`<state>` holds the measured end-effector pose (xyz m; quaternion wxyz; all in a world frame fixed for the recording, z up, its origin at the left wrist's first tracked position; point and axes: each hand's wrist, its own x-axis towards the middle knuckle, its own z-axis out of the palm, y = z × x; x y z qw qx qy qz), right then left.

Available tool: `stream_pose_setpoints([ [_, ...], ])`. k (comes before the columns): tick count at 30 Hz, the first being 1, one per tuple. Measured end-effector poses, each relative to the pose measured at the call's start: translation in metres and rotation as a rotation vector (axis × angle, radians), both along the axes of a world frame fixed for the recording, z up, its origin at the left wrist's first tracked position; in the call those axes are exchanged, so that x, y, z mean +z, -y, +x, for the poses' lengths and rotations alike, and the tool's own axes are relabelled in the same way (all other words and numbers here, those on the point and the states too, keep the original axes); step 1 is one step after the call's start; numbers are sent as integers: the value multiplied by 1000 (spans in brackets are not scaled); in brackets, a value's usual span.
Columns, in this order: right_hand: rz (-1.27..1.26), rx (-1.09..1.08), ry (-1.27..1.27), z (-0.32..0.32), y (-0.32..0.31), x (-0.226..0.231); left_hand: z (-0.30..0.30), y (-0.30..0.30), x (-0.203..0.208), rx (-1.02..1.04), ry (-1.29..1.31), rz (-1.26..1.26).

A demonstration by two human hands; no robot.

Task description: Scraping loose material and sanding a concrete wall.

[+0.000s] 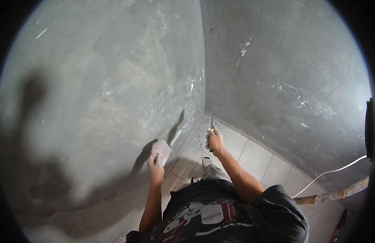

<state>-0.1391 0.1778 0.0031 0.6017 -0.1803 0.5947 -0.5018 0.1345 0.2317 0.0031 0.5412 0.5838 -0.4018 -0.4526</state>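
Note:
My left hand is closed on a pale pinkish, dusty flat pad, perhaps a folded sheet of sandpaper. It is held up beside the grey left wall; whether the pad touches the wall I cannot tell. In front of the room's corner, my right hand grips a putty knife. Its thin blade, seen nearly edge-on, points away from me toward the corner. A bit of yellow shows on its handle, and my fingers hide the remainder.
White scuffs mark the grey right wall. Pale floor tiles carry grey crumbs near the corner, and my foot stands there. At right, a white cable hangs from a dark object above a bamboo-like pole.

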Motion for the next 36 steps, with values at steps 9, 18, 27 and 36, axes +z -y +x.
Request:
stream_pose_setpoints([
  [9,100,-26,79,17,-42,-2,35,-54,122,166,948,-398],
  [18,-93,44,111,75,34,40,47,-16,228,184,1603,-1022],
  [27,-268,131,-339,146,80,21,-10,93,192,-515,2122,-350],
  [36,-290,-191,-506,-6,270,-18,-17,127,147,-540,2367,-403],
])
